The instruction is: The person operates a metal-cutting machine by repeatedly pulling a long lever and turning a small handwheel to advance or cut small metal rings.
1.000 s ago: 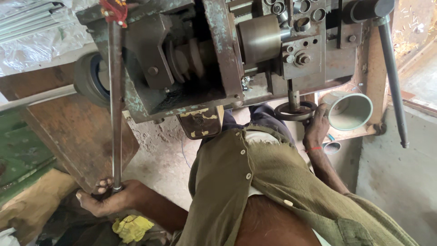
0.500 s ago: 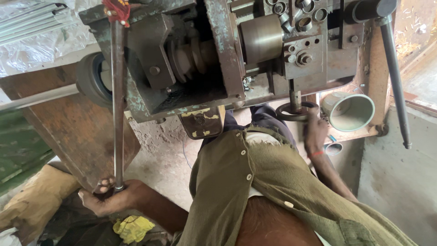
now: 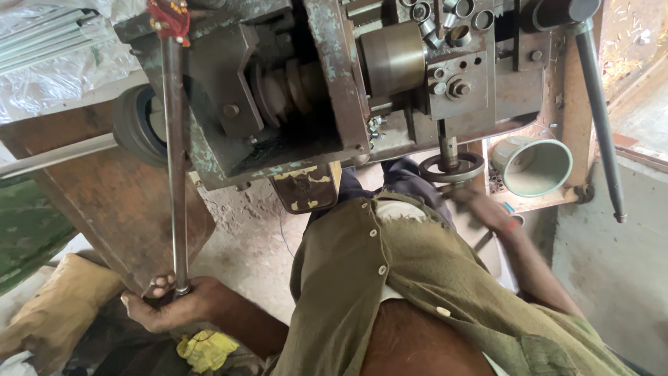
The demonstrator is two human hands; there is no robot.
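The left hand (image 3: 174, 306) was closed around the bottom end of a long steel lever (image 3: 174, 167), probably stiff and heavy. The right hand (image 3: 480, 205), blurred, gripped the small handwheel (image 3: 452, 168) under the machine (image 3: 334, 83).

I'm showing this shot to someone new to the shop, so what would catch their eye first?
Probably the big grimy metal machine filling the top of the view, with chipped green paint. Next, the long steel lever with a red top at its left side, gripped at the lower end by the left hand. On the other side, the right hand is at the small round handwheel, beside a pale green cup.
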